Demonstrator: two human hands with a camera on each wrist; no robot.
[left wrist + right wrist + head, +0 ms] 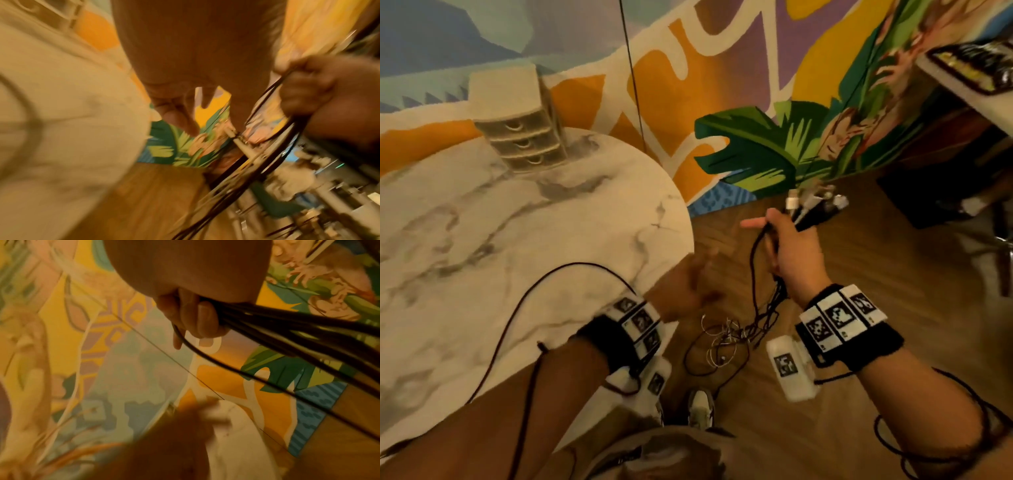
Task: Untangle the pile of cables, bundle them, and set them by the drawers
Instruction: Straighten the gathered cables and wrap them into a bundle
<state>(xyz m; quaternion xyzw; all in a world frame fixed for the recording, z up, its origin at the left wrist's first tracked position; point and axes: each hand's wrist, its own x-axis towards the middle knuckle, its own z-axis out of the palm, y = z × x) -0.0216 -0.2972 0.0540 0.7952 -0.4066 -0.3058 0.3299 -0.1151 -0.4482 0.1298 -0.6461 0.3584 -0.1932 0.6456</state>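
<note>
My right hand (786, 240) is raised over the wooden floor to the right of the table and grips a bunch of black and white cables (762, 298). Their plug ends (815, 205) stick out above the fist. The strands hang down to a loose tangle (726, 337) on the floor by my shoe. In the right wrist view the fingers (197, 318) curl round the black cables (287, 331). My left hand (697, 281), blurred, hovers just off the table's edge, fingers (180, 116) spread and holding nothing, close to the hanging cables (265, 162). The small beige drawers (524, 137) stand at the table's far side.
The round marble table (482, 222) lies to my left, its top bare apart from the drawers and a wrist-camera lead. A painted wall runs behind. A thin black cord (633, 78) hangs down the wall. A white shelf (962, 89) and dark furniture stand at the right.
</note>
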